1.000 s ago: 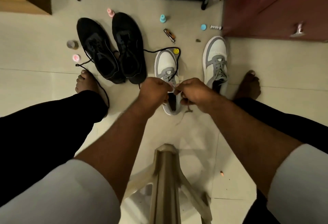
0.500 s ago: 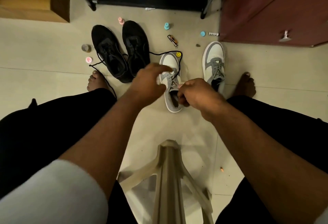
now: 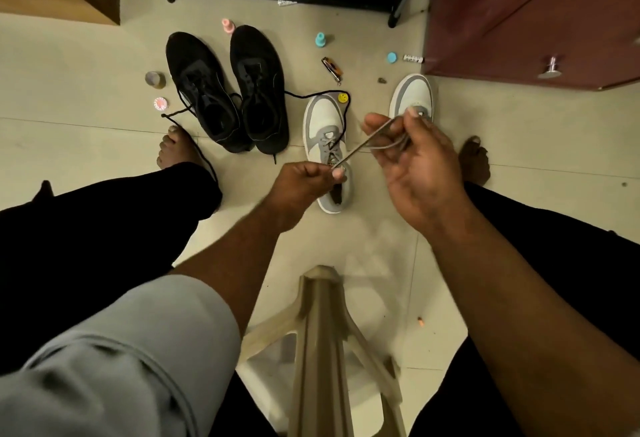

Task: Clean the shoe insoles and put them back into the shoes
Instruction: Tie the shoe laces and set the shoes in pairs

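Directly beneath the left hand (image 3: 304, 182), a white-and-grey shoe (image 3: 327, 145) is laid on the floor (image 3: 86, 149), its long axis running away from the person, toe pointed forward. A grey lace (image 3: 360, 147) is pinched by the left hand and held looped in the curled fingers of the right hand (image 3: 415, 166), beyond which the second white shoe (image 3: 414, 93) is partly hidden. Left of the left hand, two black shoes (image 3: 228, 90) are set side by side.

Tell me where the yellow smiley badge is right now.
In the head view, the yellow smiley badge lies on the floor at the toe of the nearer white sneaker, inside the black lace loop.
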`<state>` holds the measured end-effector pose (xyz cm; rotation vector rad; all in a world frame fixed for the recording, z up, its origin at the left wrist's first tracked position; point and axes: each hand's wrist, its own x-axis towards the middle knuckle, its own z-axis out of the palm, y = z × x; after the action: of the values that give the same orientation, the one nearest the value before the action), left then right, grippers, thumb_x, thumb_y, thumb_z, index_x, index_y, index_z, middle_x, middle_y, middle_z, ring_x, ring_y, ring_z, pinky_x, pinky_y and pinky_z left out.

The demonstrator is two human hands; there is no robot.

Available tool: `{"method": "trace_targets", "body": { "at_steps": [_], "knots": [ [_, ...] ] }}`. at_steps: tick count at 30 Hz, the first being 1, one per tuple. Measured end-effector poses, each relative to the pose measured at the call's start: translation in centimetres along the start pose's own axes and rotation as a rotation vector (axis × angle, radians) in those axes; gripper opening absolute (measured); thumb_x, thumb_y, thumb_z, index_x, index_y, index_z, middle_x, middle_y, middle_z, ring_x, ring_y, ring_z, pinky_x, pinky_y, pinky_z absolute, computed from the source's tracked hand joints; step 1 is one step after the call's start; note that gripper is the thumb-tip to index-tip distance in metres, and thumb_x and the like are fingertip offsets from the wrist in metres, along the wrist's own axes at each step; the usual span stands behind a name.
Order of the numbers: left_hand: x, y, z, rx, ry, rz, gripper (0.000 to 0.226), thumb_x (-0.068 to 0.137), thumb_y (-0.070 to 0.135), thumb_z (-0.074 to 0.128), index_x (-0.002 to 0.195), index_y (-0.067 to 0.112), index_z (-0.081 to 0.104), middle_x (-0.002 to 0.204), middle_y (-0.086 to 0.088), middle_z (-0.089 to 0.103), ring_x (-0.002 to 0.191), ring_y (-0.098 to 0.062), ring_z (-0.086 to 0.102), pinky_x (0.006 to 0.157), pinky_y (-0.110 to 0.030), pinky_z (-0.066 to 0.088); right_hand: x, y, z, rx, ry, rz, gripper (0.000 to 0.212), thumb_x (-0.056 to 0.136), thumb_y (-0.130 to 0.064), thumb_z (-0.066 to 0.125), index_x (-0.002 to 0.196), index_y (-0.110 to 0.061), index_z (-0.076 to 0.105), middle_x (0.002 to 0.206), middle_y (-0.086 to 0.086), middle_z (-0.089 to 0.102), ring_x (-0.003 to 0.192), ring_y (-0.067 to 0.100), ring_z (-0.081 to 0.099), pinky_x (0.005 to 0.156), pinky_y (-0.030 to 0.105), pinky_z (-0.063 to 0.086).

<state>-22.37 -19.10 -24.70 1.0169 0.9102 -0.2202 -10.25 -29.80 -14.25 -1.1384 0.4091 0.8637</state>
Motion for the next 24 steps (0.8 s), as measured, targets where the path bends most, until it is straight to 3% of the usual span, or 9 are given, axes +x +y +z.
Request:
{"method": "trace_targets", "body": {
  "at_steps": [3, 6, 9, 12, 14, 17, 20, 23, 24],
  "knots": [
    [0.1, -2.3, 0.6, -0.301, 0.016, -0.165, 0.016, 0.095, 0.014, 0.059, 0.088, 0.003, 0.069, 0.086, -0.011, 0.074, 0.082, -0.018, 0.071, 0.080, -0.028, 0.058, 3.8, 2.5, 0.0, 0.285, 0.114, 0.085, 0.037, 0.101, -0.029, 0.043, 0.068, -0.013, 0.046, 0.058, 0.003, 0.054, 0.056, 0.018, 0.056, 0.073, 0.034, 0.052],
    [1.1, -4.0, 0.4, -0.537, 0.129, -0.283, 0.021, 0.099, 0.018, 0.053, 0.087, 0.003, 0.063, 0.079, -0.011, 0.073, 0.073, -0.018, 0.073, 0.074, -0.030, 0.061, 6.8, 6.4, -1.5, 0.267, 0.241, 0.118, 0.038, 0.101, -0.030, 0.042, 0.068, -0.013, 0.046, 0.053, 0.001, 0.048, 0.051, 0.015, 0.049, 0.070, 0.033, 0.050],
    [2.4, -6.1, 0.8, -0.576, 0.296, -0.456, 0.020, 0.103, 0.011, 0.047, 0.090, 0.005, 0.061, 0.066, -0.009, 0.072, 0.057, -0.015, 0.071, 0.064, -0.028, 0.061, 7.5, 10.6, -4.6, -0.063, 0.275, 0.143, 0.031, 0.102, -0.018, 0.043, 0.074, -0.009, 0.053, 0.060, 0.003, 0.057, 0.056, 0.015, 0.057, 0.066, 0.032, 0.050],
    [4.2, -8.7, 1.3, -0.557, 0.381, -0.549, 0.018, 0.101, 0.005, 0.048, 0.092, 0.003, 0.063, 0.073, -0.012, 0.072, 0.059, -0.017, 0.071, 0.064, -0.028, 0.061, 7.1, 14.4, -7.5, -0.432, 0.220, 0.212, 0.023, 0.098, -0.009, 0.049, 0.079, -0.012, 0.061, 0.063, -0.004, 0.066, 0.056, 0.009, 0.062, 0.057, 0.026, 0.050],
    [5.4, -9.5, 1.8, -0.577, 0.428, -0.544, 0.018, 0.099, 0.003, 0.051, 0.089, 0.003, 0.066, 0.073, -0.011, 0.071, 0.059, -0.017, 0.070, 0.062, -0.026, 0.061, 7.7, 16.2, -9.1, -0.535, 0.207, 0.219, 0.022, 0.097, -0.008, 0.052, 0.081, -0.015, 0.066, 0.066, -0.005, 0.068, 0.059, 0.008, 0.060, 0.056, 0.023, 0.048],
    [7.0, -10.2, 2.7, -0.597, 0.498, -0.519, 0.014, 0.096, 0.000, 0.055, 0.091, 0.003, 0.067, 0.073, -0.010, 0.070, 0.058, -0.015, 0.067, 0.059, -0.024, 0.059, 9.6, 18.5, -10.7, -0.570, 0.178, 0.319, 0.018, 0.098, -0.010, 0.050, 0.095, -0.007, 0.068, 0.081, 0.007, 0.068, 0.065, 0.011, 0.062, 0.054, 0.021, 0.050],
    [7.9, -10.8, 3.2, -0.479, 0.531, -0.455, 0.015, 0.092, 0.000, 0.060, 0.086, 0.007, 0.071, 0.080, -0.012, 0.070, 0.067, -0.021, 0.067, 0.062, -0.027, 0.058, 11.8, 19.7, -10.8, -0.624, 0.200, 0.426, 0.021, 0.096, -0.006, 0.048, 0.089, -0.012, 0.067, 0.087, 0.012, 0.066, 0.071, 0.021, 0.062, 0.052, 0.022, 0.046],
    [8.0, -12.0, 3.1, 0.084, 0.637, -0.302, 0.011, 0.090, 0.014, 0.067, 0.092, 0.014, 0.077, 0.095, -0.007, 0.072, 0.092, -0.026, 0.069, 0.081, -0.031, 0.056, 13.8, 20.4, -9.8, -0.662, 0.195, 0.503, 0.018, 0.094, -0.003, 0.047, 0.092, -0.011, 0.063, 0.082, 0.009, 0.061, 0.064, 0.017, 0.060, 0.046, 0.017, 0.044],
    [7.9, -12.1, 3.0, 0.237, 0.685, -0.255, 0.014, 0.089, 0.018, 0.068, 0.099, 0.015, 0.077, 0.100, -0.004, 0.068, 0.099, -0.024, 0.066, 0.084, -0.028, 0.052, 14.3, 20.6, -9.6, -0.720, 0.178, 0.514, 0.015, 0.095, -0.006, 0.048, 0.098, -0.008, 0.063, 0.084, 0.010, 0.061, 0.067, 0.017, 0.062, 0.053, 0.021, 0.051]
  ]
}}
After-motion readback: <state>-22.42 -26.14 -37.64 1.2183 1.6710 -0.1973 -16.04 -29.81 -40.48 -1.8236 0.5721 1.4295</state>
